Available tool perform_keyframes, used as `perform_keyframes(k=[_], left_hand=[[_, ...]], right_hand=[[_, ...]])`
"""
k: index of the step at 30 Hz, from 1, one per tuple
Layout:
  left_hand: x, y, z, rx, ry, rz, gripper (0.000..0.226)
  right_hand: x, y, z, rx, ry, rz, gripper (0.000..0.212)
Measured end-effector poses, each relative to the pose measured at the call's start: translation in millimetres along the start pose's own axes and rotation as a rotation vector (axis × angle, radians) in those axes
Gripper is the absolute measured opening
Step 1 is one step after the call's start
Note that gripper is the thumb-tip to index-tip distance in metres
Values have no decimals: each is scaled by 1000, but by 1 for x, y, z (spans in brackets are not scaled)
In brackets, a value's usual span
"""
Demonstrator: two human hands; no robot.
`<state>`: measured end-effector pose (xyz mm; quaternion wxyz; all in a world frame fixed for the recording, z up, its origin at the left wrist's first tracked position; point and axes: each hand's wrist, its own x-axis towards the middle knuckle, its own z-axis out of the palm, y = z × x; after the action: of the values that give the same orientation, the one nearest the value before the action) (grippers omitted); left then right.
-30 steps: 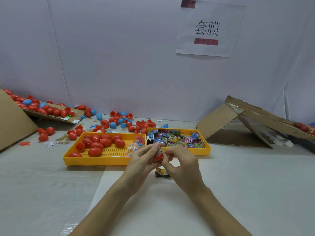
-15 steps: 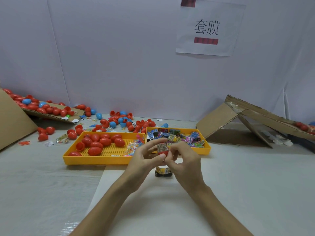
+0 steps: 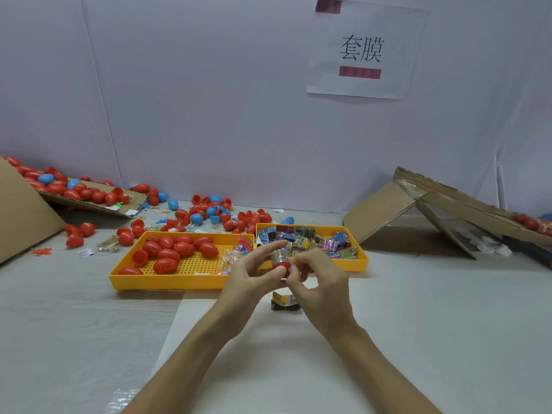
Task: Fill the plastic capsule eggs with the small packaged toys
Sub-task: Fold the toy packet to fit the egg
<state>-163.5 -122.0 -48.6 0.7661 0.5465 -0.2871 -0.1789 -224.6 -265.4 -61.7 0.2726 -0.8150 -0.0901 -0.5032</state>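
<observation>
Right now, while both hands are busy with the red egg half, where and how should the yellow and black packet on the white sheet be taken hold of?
Probably pinch the yellow and black packet across its near and far edges, coming straight down from above. It lies flat on the white sheet, and the right hand hides its right end, so the left end is freer.

One wide-angle camera on the person's head faces forward and down: left hand [image 3: 254, 271] and right hand [image 3: 324, 283] close below, table [image 3: 448, 312] stretching to the back wall [image 3: 209, 100].
</observation>
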Motion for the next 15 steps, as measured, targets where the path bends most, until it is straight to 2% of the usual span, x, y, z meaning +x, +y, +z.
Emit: perform_keyframes(k=[3,5,15], left_hand=[[2,-1,-4,-110,42,-26,56],[2,-1,-4,-148,67,-34,53],[3,-2,-4,-37,104,16,49]], right_hand=[[2,2,0,67,60,67,2],[2,3,-1,73,75,81,7],[3,3,-4,0,25,-58,12]])
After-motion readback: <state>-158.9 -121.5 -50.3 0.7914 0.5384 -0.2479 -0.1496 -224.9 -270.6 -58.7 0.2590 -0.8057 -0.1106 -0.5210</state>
